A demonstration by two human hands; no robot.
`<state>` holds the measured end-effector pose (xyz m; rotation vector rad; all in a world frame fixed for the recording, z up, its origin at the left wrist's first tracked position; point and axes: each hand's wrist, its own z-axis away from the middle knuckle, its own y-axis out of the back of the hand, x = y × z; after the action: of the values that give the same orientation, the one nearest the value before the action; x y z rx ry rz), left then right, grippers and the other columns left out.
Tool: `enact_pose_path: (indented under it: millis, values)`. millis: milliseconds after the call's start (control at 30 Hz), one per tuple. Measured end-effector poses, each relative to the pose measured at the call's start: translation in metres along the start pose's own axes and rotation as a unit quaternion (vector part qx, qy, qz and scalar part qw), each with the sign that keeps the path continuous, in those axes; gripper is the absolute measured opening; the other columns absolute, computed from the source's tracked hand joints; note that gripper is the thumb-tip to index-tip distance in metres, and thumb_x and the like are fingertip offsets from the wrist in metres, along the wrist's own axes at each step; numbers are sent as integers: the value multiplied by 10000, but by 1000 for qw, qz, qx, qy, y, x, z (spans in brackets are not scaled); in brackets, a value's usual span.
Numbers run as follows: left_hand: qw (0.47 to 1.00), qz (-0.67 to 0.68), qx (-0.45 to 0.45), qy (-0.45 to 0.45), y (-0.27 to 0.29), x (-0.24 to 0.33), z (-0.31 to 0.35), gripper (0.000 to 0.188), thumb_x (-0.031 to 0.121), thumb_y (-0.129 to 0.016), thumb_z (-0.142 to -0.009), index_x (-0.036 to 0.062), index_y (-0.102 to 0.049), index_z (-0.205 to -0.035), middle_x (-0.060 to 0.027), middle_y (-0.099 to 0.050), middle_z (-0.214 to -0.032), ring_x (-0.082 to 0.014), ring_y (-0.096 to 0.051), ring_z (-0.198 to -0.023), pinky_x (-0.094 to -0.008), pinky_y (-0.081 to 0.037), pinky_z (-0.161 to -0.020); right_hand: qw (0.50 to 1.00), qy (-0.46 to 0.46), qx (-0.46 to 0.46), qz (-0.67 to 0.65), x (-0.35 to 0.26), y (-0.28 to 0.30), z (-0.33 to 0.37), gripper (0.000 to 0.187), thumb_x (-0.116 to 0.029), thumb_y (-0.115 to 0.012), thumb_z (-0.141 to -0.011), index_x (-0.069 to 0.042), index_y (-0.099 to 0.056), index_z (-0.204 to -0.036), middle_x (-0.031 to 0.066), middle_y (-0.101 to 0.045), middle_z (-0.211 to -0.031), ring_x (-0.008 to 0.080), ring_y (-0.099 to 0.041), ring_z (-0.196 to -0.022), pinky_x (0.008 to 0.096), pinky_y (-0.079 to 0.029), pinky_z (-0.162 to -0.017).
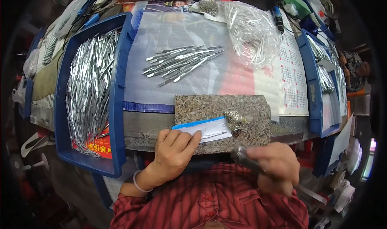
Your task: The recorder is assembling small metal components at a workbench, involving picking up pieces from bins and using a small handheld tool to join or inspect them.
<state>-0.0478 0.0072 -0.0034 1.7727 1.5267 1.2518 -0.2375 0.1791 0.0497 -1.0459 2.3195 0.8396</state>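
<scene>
My left hand (174,154) rests at the left of a speckled stone block (258,108), fingers curled down over white paper with a blue edge (189,128). A slim metal piece (215,135) lies on that paper, its left end running to my fingertips. Right of the paper sits a small clump of shiny tiny parts (236,122) in what looks like clear plastic. My right hand (278,166), smeared by motion, is closed round a dark metal tool (244,155) near the block's front right corner; its kind is unclear.
Beyond the block lies a loose pile of slim pointed metal strips (181,63). A blue tray (119,128) full of similar strips stands left. A clear plastic bag (252,31) lies at the back, beside a printed calendar sheet (296,80). Another blue tray (306,63) stands right.
</scene>
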Motion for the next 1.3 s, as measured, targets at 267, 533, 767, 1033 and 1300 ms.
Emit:
enact_pose_path:
  millis: [267,533,767,1033,1300]
  values:
    - [995,54,7,81,12,-7,9,239,77,-645,-739,53,-632,-977,-42,-533,-837,-210,-531,-778,-353,-366,-717,973,-148,-164,73,29,-56,-25,188,-207,-633,-885,-24,-588,-881,117,-643,-834,271,-636,-648,343,-492,-524]
    - [992,59,22,108,14,-6,18,190,72,-642,-733,66,-593,-916,-57,-525,-836,-233,-520,-769,-372,-364,-719,977,-94,-172,84,2,-69,-52,193,-209,-542,-938,-31,-615,-924,131,-656,-832,283,-649,-648,337,-501,-532]
    - [993,56,19,105,11,-10,17,171,71,-632,-740,67,-580,-903,-62,-513,-826,-231,-514,-768,-367,-359,-710,968,-185,-164,52,22,-77,-38,146,-187,-620,-901,-46,-591,-878,110,-608,-744,283,-618,-609,348,-478,-516]
    - [992,56,16,116,14,-7,19,207,37,-710,-727,71,-595,-896,-68,-556,-833,-250,-543,-772,-375,-372,-720,963,-252,-92,25,-3,-44,-35,433,-377,-423,-999,0,-631,-960,180,-678,-961,312,-684,-764,331,-540,-641]
    - [992,61,23,112,12,-6,19,210,30,-712,-721,56,-600,-897,-76,-555,-838,-258,-545,-771,-384,-383,-708,994,-64,-85,40,4,-56,-40,287,-289,-574,-931,-8,-625,-954,158,-675,-904,279,-662,-648,324,-509,-527]
